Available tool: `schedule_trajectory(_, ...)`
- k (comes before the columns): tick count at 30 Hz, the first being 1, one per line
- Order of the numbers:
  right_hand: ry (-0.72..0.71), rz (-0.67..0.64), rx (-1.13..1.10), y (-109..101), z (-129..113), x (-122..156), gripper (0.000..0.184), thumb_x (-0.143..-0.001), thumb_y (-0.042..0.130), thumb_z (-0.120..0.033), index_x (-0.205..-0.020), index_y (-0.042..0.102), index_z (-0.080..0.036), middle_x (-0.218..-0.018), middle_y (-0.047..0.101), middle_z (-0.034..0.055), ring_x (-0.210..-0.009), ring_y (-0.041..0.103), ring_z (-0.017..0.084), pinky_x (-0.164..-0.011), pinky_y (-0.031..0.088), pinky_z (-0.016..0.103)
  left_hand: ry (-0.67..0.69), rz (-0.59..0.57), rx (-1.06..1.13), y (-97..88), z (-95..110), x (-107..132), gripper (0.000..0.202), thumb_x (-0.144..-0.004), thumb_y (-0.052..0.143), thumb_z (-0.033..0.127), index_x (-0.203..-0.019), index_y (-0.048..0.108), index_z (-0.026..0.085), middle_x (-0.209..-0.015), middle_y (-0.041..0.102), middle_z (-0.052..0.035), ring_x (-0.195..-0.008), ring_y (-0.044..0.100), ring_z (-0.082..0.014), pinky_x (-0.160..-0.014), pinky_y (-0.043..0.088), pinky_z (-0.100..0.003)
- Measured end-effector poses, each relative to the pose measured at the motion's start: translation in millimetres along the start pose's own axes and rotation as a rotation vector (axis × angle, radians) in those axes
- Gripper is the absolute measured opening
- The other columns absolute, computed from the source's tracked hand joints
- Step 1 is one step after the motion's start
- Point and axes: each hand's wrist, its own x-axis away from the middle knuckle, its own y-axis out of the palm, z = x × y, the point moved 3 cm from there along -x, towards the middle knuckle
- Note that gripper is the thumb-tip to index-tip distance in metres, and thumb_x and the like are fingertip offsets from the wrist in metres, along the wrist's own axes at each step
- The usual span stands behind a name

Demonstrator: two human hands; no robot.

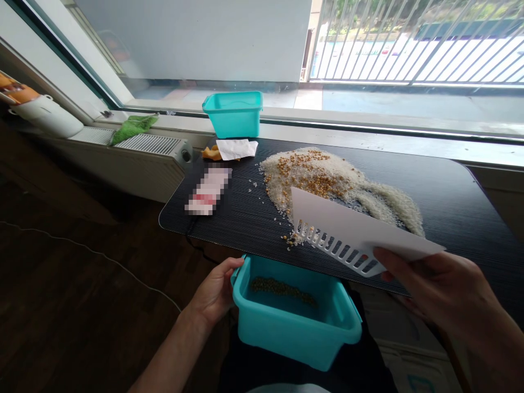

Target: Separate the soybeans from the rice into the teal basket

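Gripping the left rim of the teal tub [295, 322] with my left hand [215, 292], fingers curled over the edge, I hold it just below the near edge of the black table [470, 202]. A thin streak of greenish-brown seeds [282, 289] lies on the tub's floor. Above it, at the table's lip, a few loose grains [291, 238] sit against the slotted edge of the white plastic scraper [352, 229], whose left corner touches the tabletop. Behind the scraper spreads the heap of white rice mixed with tan seeds [323, 174], back from the edge. My right hand [442, 297] is closed on the scraper's right end. As I judge it, the tub belongs tight under the lip, directly below those grains. The scraper's edge should lie flat on the table and be drawn slowly, so nothing skips past the rim onto the floor.
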Motion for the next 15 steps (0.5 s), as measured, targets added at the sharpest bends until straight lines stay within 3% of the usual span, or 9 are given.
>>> schedule_trajectory(5, -0.018, -0.032, -0.015, 1.8, -0.6, 1.3, 0.029, -0.055, 0.070, -0.048, -0.042, 0.063, -0.023, -0.034, 0.056, 0.0005, -0.041, 0.057, 0.018, -0.026, 0.031, 0.023, -0.003, -0.013, -0.002, 0.3, 0.2, -0.8, 0.018, -0.082, 0.050, 0.011, -0.071, 0.064, 0.009, -0.058, 0.066, -0.0046, -0.051, 0.062, -0.0126, -0.060, 0.054, -0.025)
schedule_trajectory(10, 0.002, -0.025, -0.051, -0.2, -0.1, 1.8, 0.031, -0.054, 0.071, -0.050, -0.045, 0.067, -0.020, -0.044, 0.065, 0.0030, -0.040, 0.056, 0.018, -0.031, 0.041, 0.025, -0.009, -0.016, -0.009, -0.5, 0.0, -0.9, 0.016, -0.081, 0.051, 0.011, -0.071, 0.063, 0.009, -0.056, 0.065, -0.0036, -0.051, 0.061, -0.0127, -0.060, 0.054, -0.025)
schedule_trajectory(15, 0.014, -0.038, -0.026, 2.9, -0.7, 1.8, 0.033, -0.057, 0.070, -0.050, -0.041, 0.063, -0.022, -0.029, 0.052, -0.0011, -0.024, 0.038, 0.012, -0.023, 0.028, 0.024, -0.001, -0.008, -0.009, -1.7, -0.2, -1.5, 0.016, -0.081, 0.051, 0.012, -0.070, 0.063, 0.010, -0.057, 0.065, -0.0040, -0.050, 0.061, -0.0127, -0.060, 0.054, -0.026)
